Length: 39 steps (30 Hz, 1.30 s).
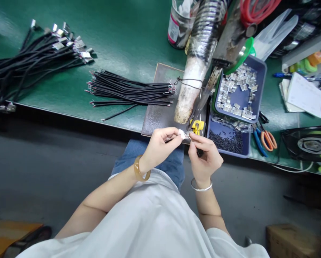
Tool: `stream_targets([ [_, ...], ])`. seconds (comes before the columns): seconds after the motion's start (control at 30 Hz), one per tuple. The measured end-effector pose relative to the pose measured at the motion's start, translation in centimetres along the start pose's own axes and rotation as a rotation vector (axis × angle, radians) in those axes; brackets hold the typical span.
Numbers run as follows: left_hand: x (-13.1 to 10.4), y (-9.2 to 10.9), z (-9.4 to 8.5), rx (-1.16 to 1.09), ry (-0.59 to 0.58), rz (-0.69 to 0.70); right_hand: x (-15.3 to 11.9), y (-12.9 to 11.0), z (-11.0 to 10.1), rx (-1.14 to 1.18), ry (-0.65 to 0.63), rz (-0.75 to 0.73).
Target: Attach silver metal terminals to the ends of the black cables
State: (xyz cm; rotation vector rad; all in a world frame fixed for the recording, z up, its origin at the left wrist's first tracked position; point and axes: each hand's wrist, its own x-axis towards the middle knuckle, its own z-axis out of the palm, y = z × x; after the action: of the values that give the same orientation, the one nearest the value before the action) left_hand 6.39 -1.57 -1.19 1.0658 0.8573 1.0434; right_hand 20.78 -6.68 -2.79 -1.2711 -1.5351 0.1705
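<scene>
My left hand (164,145) is closed in a pinch, with a small white patch at its fingertips; whether this is a wrap or a held piece I cannot tell. A tiny silver connector (187,135) shows between the two hands, at the left fingertips. Opposite it, my right hand (204,154) is closed, thumb against fingers, around something thin and dark that is mostly hidden. Just above the fingertips a yellow clamp-like piece (197,126) sits below the dark metal arm of a soldering tool (205,91). Both hands are over the front edge of a dark board (160,120).
Short black cables (130,89) lie bunched on the green table (122,36), left of a foil-wrapped duct (194,68). Finished-looking cables with metal plugs (42,53) are farther left. A blue bin (261,84) holds metal shells above a lower bin (246,145) of black bits. Pliers (268,140) lie right.
</scene>
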Motion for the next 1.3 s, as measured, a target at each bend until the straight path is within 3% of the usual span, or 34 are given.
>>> stream_targets([
  [0.17, 0.7, -0.1, 0.3, 0.006, 0.038, 0.001, 0.5, 0.5, 0.2, -0.154, 0.009, -0.157],
  [0.57, 1.0, 0.9, 0.5, 0.042, 0.078, -0.001, 1.4, 0.6, 0.2, -0.171, 0.012, -0.240],
  [0.97, 0.6, 0.4, 0.2, 0.062, 0.039, -0.002, 0.9, 1.1, -0.4, -0.222, -0.034, -0.321],
  [1.07, 0.2, 0.4, 0.1, 0.106, 0.005, 0.001, 1.1, 0.6, -0.5, -0.202, 0.008, -0.255],
  [1.23, 0.1, 0.4, -0.1, 0.220, 0.013, 0.088, 1.5, -0.1, -0.6, 0.042, -0.076, 0.125],
  [1.3, 0.2, 0.5, -0.2, 0.241, 0.019, 0.118, 1.5, -0.3, -0.6, 0.087, -0.099, 0.192],
])
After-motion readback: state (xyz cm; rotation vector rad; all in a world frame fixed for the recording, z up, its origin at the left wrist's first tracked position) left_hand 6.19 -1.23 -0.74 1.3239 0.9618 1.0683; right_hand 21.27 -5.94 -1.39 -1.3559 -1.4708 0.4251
